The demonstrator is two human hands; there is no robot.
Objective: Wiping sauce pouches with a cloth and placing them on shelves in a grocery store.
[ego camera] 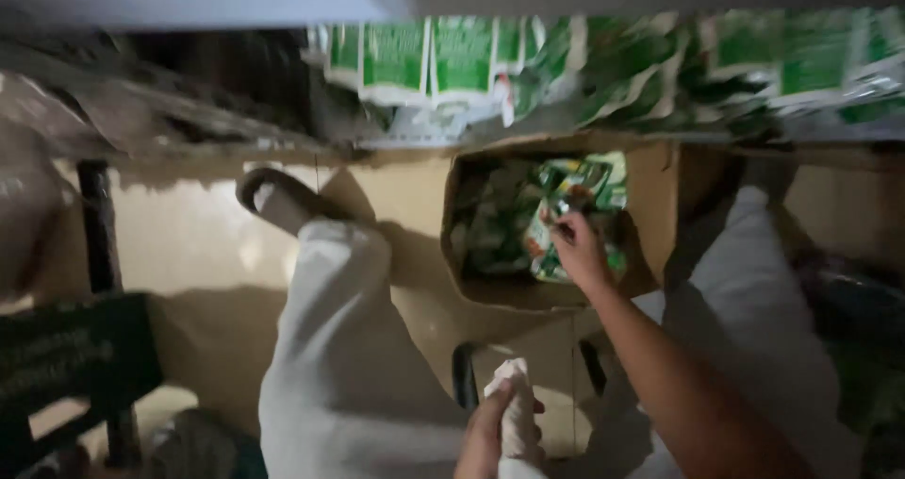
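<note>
Green foil packets [575, 191] fill the cardboard box [650, 215] between our knees. Our right hand [577, 248] reaches in, fingertips pinching one packet's edge. Our left hand [490, 437] is wrapped tight around a white cloth roll [517, 413]. Dim light, thin pinch: the packet may slip or tear.

This looks like a dim storeroom or small packing area for goods. A long row of identical green-and-white sachets [603, 64] hangs or lies along a shelf edge at the top, and an open cardboard box [650, 215] on the floor is stuffed with more of the same green packets [575, 191]. Flattened cardboard sheets [189, 243] cover the floor, and a dark crate [66, 356] stands at the left.
</note>
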